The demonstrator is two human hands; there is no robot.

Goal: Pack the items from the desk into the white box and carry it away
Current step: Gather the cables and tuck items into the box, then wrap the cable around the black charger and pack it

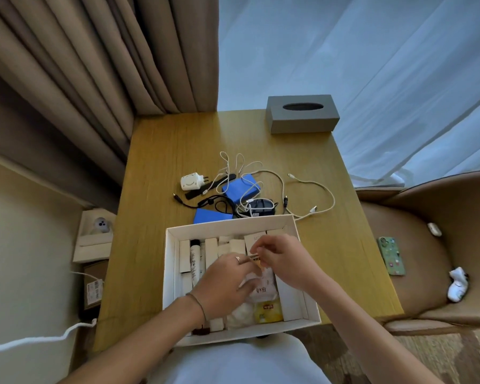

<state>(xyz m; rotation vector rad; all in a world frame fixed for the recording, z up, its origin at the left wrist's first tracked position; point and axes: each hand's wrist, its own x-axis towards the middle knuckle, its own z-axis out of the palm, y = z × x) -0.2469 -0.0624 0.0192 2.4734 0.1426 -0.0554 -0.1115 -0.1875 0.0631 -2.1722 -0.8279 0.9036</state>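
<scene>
hands: we are pinching a small packet [257, 257] between right hand [283, 256] and left hand [227, 281], fingers curled, over the white box [170, 273].
next: blue battery packs [241, 188] and cables [308, 195] are lying beyond the grip, right hand nearer.

Both forearms are bare from the bottom edge of the picture up to the wrists, with no sleeve showing on either. The left hand [225, 284] wears a thin, pale metallic ring [237, 259] on one finger; its shape looks angular, though it is too small to tell more. Around the left wrist sits a slim, dark cord-like bracelet [198, 304], a single narrow band crossing the wrist. The right hand [281, 257] shows no ring or band. Between the two forearms, at the bottom middle of the picture, a plain white garment [239, 361] covers the person's body, smooth and unmarked.
</scene>
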